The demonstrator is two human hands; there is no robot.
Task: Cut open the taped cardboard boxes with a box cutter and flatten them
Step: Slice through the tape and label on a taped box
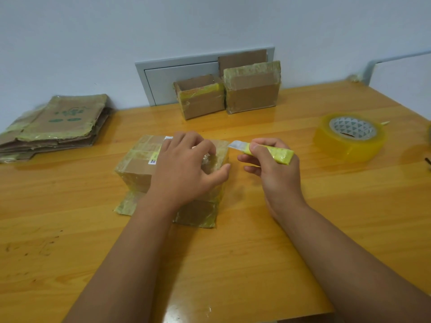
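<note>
A small cardboard box (137, 165) wrapped in yellowish tape stands at the middle of the wooden table (233, 264). My left hand (184, 169) lies on top of it with curled fingers, pinching a bit of clear tape near the box's right top edge. My right hand (272, 169) grips a yellow box cutter (270, 152) just right of the box. Its blade is extended and points left, its tip at the box's upper right corner. Flaps of the box spread out on the table at its near side.
A stack of flattened boxes (53, 127) lies at the far left. Two taped boxes, one (200, 99) and a taller one (253, 89), stand at the back against the wall. A large roll of yellow tape (348, 136) sits at the right.
</note>
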